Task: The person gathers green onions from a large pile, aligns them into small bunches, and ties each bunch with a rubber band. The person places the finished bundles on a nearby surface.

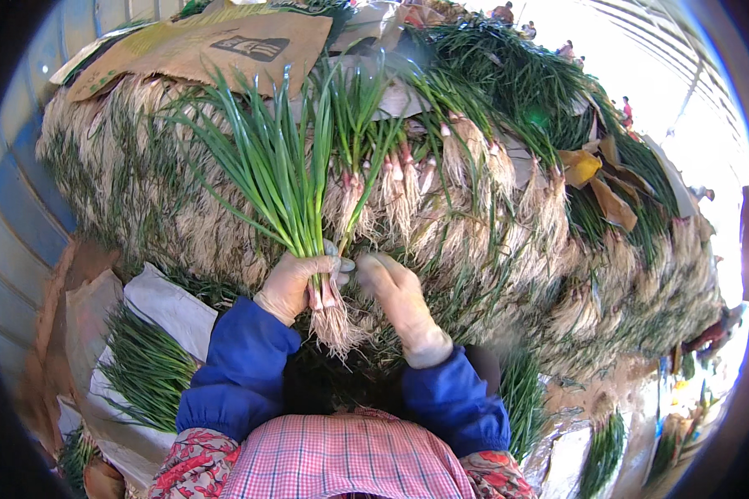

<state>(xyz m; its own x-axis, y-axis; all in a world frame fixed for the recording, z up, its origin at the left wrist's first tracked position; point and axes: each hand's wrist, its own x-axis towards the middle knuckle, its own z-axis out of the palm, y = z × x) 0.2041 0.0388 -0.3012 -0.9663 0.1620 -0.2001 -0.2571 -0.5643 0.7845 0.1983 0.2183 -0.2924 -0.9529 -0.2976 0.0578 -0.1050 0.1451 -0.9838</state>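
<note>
A bunch of leafy allium plants (pixel 287 193), green garlic or spring onions, rises upright from my left hand (pixel 296 280). My gloved left fingers wrap the pinkish-white lower stems, and pale stringy roots (pixel 334 327) hang below them. One separate thin stalk stands just right of the bunch, by my left fingertips. Beside it is my gloved right hand (pixel 393 290), fingers curled and blurred; whether anything is between them is hidden. Behind both hands rises a big heap of the same plants (pixel 462 243), roots facing me.
Brown sacking (pixel 243 47) lies over the heap's upper left. A corrugated metal wall (pixel 22 206) stands at left. More plants (pixel 150 368) lie on pale sheeting (pixel 168 299) at lower left. Another bundle (pixel 602 452) lies on the floor at lower right. Distant people appear upper right.
</note>
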